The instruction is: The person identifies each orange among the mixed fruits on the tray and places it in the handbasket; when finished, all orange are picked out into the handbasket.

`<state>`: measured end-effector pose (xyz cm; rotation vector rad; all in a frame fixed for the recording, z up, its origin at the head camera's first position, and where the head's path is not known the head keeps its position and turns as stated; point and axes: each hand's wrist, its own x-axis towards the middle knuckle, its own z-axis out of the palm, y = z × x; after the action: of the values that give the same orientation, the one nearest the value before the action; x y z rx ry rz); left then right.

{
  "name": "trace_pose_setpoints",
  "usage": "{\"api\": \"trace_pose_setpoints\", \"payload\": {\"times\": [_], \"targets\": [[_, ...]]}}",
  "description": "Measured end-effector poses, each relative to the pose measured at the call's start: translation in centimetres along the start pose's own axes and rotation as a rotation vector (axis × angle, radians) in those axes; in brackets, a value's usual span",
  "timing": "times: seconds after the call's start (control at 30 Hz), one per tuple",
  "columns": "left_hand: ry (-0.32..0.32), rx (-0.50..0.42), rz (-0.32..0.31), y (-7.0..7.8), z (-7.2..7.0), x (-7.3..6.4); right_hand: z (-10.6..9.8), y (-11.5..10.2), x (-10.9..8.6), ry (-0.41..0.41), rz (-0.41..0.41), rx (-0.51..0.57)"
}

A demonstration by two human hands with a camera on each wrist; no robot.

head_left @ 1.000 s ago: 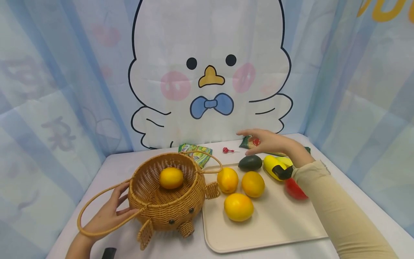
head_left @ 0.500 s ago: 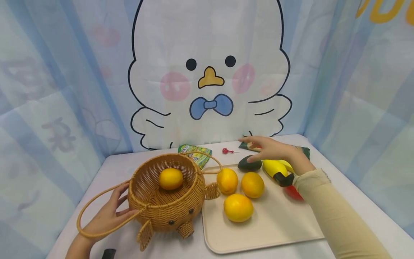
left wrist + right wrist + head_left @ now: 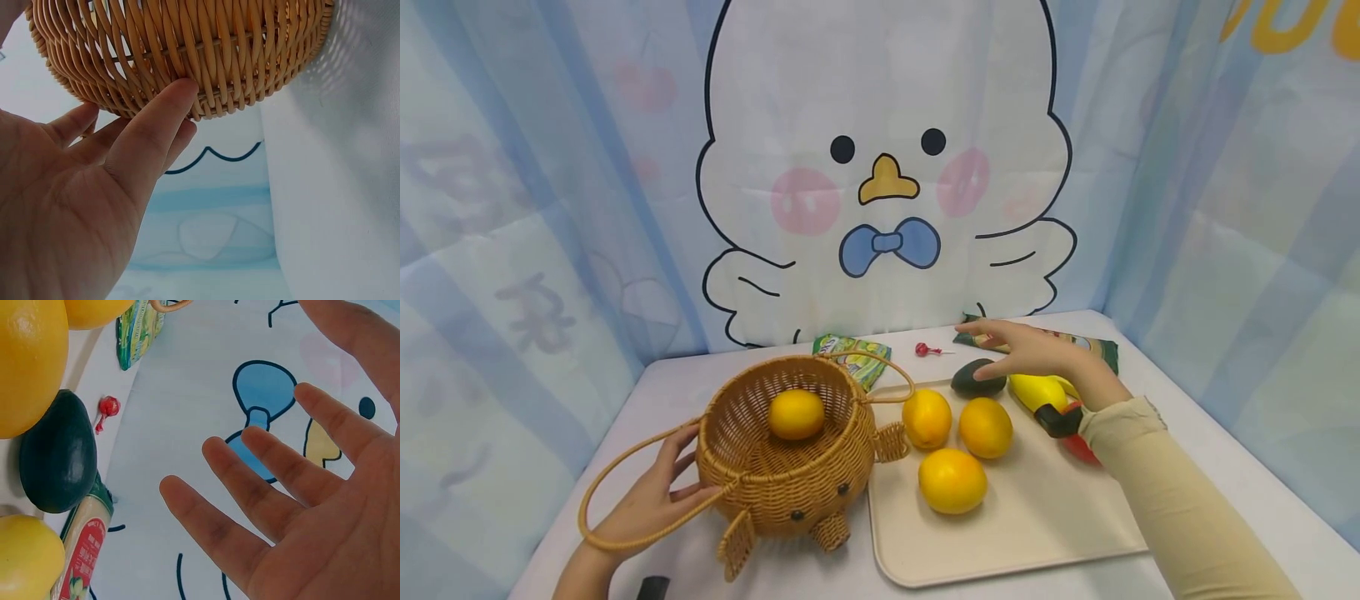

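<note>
My left hand (image 3: 643,504) reaches through the loop of a wicker basket's handle, its extended fingers touching the side of the animal-faced basket (image 3: 805,504). The left wrist view shows those fingers (image 3: 150,134) against the weave. One orange-yellow fruit (image 3: 796,414) lies inside the basket. Over the back of the beige tray (image 3: 1030,521), my right hand (image 3: 1037,352) hovers with fingers spread, holding nothing. Just below its thumb lies a dark green avocado (image 3: 973,380), also visible in the right wrist view beside a yellow fruit (image 3: 28,556).
Three orange-yellow fruits, one at the front (image 3: 952,482), share the tray with bananas (image 3: 1036,390) and a red fruit (image 3: 1081,450) partly hidden by the right wrist. Behind stand a green snack packet (image 3: 850,350), a red lollipop (image 3: 922,349) and a long green package (image 3: 1097,346). A printed curtain (image 3: 887,83) hangs beyond.
My right hand has come down a little toward the avocado, with its thumb now overlapping it in the head view. The left hand and the basket have stayed put.
</note>
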<state>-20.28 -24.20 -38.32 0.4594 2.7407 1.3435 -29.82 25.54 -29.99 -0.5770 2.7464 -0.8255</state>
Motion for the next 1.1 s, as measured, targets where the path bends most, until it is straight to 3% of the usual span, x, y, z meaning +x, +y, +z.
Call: {"api": "trace_pose_setpoints", "payload": {"times": [0.5,0.9,1.1], "targets": [[0.000,0.015,-0.034,0.2,0.0,0.0,1.4,1.3,-0.2,0.050,-0.003,-0.012],[-0.009,0.010,-0.028,0.1,-0.1,0.0,2.3,1.8,-0.8,0.042,0.022,0.020],[-0.005,0.016,-0.016,0.1,-0.1,0.0,3.0,2.5,-0.8,0.066,-0.009,0.032]]}}
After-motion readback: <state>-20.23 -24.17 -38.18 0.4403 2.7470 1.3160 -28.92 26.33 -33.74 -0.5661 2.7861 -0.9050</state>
